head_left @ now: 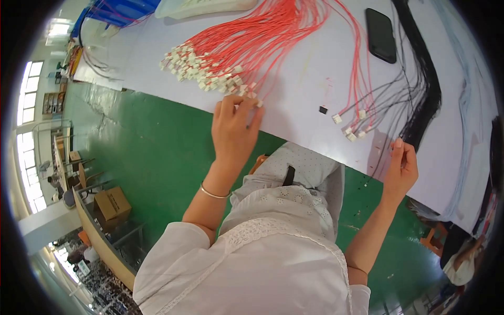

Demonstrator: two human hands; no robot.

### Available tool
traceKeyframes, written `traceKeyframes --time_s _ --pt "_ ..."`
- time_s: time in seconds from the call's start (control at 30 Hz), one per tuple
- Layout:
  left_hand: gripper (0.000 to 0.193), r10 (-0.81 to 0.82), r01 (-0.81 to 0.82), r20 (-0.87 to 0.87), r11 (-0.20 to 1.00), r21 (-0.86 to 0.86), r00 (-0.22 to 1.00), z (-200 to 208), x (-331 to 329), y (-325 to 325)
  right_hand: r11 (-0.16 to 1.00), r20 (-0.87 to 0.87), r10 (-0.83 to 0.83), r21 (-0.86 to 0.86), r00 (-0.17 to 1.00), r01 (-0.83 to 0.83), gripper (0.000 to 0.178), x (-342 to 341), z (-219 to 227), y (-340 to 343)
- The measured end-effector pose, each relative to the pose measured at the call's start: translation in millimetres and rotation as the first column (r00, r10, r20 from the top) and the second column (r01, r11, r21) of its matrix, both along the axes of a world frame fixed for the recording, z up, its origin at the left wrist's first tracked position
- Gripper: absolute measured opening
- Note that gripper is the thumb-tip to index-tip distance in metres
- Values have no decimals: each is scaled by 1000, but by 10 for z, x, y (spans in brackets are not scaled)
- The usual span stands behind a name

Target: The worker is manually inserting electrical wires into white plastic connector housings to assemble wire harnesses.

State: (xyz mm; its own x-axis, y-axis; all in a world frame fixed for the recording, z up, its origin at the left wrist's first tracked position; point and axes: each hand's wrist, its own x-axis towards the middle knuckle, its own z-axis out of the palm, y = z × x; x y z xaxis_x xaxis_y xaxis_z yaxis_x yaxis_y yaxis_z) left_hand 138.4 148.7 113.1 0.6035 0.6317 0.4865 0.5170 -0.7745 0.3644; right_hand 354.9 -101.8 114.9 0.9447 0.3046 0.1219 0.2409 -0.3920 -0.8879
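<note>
My left hand (234,128) is at the table's near edge, fingers curled over the end of a fanned bundle of red wires (247,39). Its thumb and fingertips close on a white plug connector (259,103) at the pile's right end. Many similar white connectors (202,71) lie heaped beside it. To the right, my right hand (402,167) pinches a thin black wire next to a thick black wire bundle (428,100). Between the hands lie several white connectors (351,134) with red and black wires attached. A small black piece (323,110) sits left of them.
A black phone (380,35) lies at the back of the white table (299,94). A pale tray (205,7) and a blue bin (118,11) stand at the far left. Cardboard boxes (112,205) stand beyond the green floor. Another person (462,265) is at the lower right.
</note>
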Motion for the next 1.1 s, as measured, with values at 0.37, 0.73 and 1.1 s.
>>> traceKeyframes --time_s 0.37,0.73,1.1 --pt "7 124 503 503 35 -864 855 187 517 -469 946 27 125 -306 992 -111 12 153 288 -45" --pt "10 56 542 541 0 -840 839 138 1008 -859 799 -143 72 -584 987 -143 21 -226 567 -235" --pt "13 84 536 531 -54 -842 843 87 962 -752 976 -427 -6 -198 904 -86 14 -633 122 -376"
